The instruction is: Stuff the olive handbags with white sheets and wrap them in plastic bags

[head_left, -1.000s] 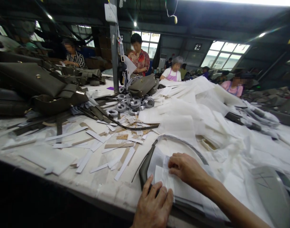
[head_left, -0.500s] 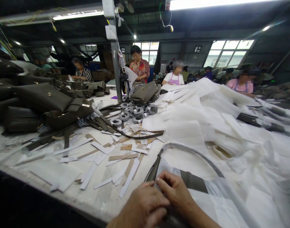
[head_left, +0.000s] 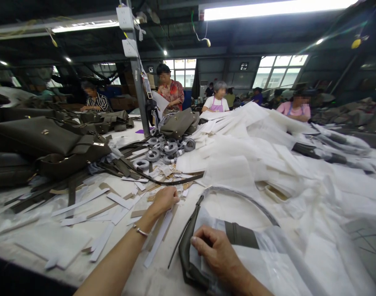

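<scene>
A dark olive handbag lies at the table's front, partly covered in white wrapping sheet, its wrapped handle arching behind it. My right hand is over the bag's near face, fingers curled and thumb close to the forefinger; what is in the pinch, if anything, is too small to make out. A thin dark strap trails from the bag's left side. Farther out, my left hand is down among loose paper strips and small gold-brown pieces. Its fingers are curled closed, and what they hold is hidden.
Olive bags are heaped on the left. Grey wrapped coils lie mid-table beside a metal post. White sheets cover the right. A dark strap crosses beyond my left hand. Several people work behind the table.
My left hand has left the bag's edge, moving forward and left to the scattered strips. My right hand stays at the bag, now apart from the left. The view has turned slightly right.
</scene>
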{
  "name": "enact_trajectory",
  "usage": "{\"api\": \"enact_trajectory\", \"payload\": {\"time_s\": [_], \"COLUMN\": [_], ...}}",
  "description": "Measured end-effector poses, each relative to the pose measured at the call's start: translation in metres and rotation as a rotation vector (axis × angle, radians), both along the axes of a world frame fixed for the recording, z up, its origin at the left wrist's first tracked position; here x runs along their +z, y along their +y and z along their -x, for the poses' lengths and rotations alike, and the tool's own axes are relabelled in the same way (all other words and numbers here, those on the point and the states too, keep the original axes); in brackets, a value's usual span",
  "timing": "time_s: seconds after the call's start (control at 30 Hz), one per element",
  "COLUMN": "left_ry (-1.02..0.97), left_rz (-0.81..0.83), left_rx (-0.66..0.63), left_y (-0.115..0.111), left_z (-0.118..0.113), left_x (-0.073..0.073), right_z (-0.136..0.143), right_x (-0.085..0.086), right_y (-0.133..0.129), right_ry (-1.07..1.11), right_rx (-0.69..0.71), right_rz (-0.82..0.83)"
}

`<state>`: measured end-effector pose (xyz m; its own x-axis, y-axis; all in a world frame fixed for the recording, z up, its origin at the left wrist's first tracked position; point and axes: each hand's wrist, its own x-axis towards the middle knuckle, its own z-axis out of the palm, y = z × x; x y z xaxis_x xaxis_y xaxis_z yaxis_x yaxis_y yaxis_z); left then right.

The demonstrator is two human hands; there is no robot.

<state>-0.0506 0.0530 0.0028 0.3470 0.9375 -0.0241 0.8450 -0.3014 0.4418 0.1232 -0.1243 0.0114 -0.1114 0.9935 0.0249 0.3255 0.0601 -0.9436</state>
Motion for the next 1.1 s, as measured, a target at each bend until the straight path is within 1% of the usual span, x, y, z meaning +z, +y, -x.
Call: {"api": "enact_trajectory", "payload": {"time_s": [0.07, 0.13, 0.2, 0.27, 0.33, 0.4, 0.47, 0.53, 0.6, 0.67, 0.73, 0.8, 0.87, 0.9, 1.0, 1.03, 1.1], "left_ry": [-0.016, -0.053, -0.112, -0.187, -0.27, -0.349, -0.416, -0.464, -0.524, -0.605, -0.723, -0.864, -0.971, -0.997, -1.008, -1.015, -1.032], "left_rz": [0.041, 0.049, 0.018, -0.033, -0.074, -0.083, -0.074, -0.062, -0.037, 0.019, 0.092, 0.153, 0.226, 0.282, 0.487, 0.524, 0.534], "left_rx": [-0.02, -0.034, -0.048, -0.073, -0.116, -0.176, -0.242, -0.303, -0.352, -0.387, -0.394, -0.365, -0.339, -0.352, -0.45, -0.457, -0.414], "left_y": [0.005, 0.008, 0.008, 0.004, -0.004, -0.015, -0.027, -0.04, -0.052, -0.061, -0.066, -0.069, -0.071, -0.073, -0.079, -0.081, -0.084], "left_z": [0.005, 0.011, 0.015, 0.018, 0.018, 0.015, 0.009, 0.002, -0.006, -0.011, -0.014, -0.015, -0.015, -0.015, -0.02, -0.022, -0.027], "left_x": [0.0, 0.005, 0.016, 0.032, 0.052, 0.072, 0.091, 0.107, 0.12, 0.128, 0.129, 0.124, 0.113, 0.106, 0.084, 0.077, 0.066], "right_z": [0.001, 0.001, 0.0, -0.002, -0.005, -0.009, -0.013, -0.013, -0.01, -0.006, -0.002, -0.002, -0.005, -0.008, -0.017, -0.019, -0.023], "right_x": [0.001, 0.002, 0.003, 0.008, 0.018, 0.034, 0.053, 0.071, 0.082, 0.086, 0.085, 0.084, 0.085, 0.086, 0.093, 0.095, 0.096], "right_y": [0.001, 0.002, 0.003, 0.005, 0.007, 0.01, 0.017, 0.027, 0.039, 0.05, 0.056, 0.056, 0.052, 0.05, 0.043, 0.042, 0.041], "right_ry": [0.018, 0.053, 0.113, 0.186, 0.24, 0.243, 0.172, 0.072, 0.019, 0.026, 0.081, 0.191, 0.332, 0.39, 0.482, 0.498, 0.524], "right_rx": [-0.002, -0.012, -0.023, -0.036, -0.068, -0.126, -0.19, -0.22, -0.182, -0.118, -0.083, -0.078, -0.072, -0.073, -0.102, -0.119, -0.161], "right_rz": [0.005, 0.026, 0.061, 0.085, 0.068, 0.002, -0.125, -0.24, -0.25, -0.178, -0.111, -0.05, 0.011, 0.036, 0.074, 0.081, 0.088]}}
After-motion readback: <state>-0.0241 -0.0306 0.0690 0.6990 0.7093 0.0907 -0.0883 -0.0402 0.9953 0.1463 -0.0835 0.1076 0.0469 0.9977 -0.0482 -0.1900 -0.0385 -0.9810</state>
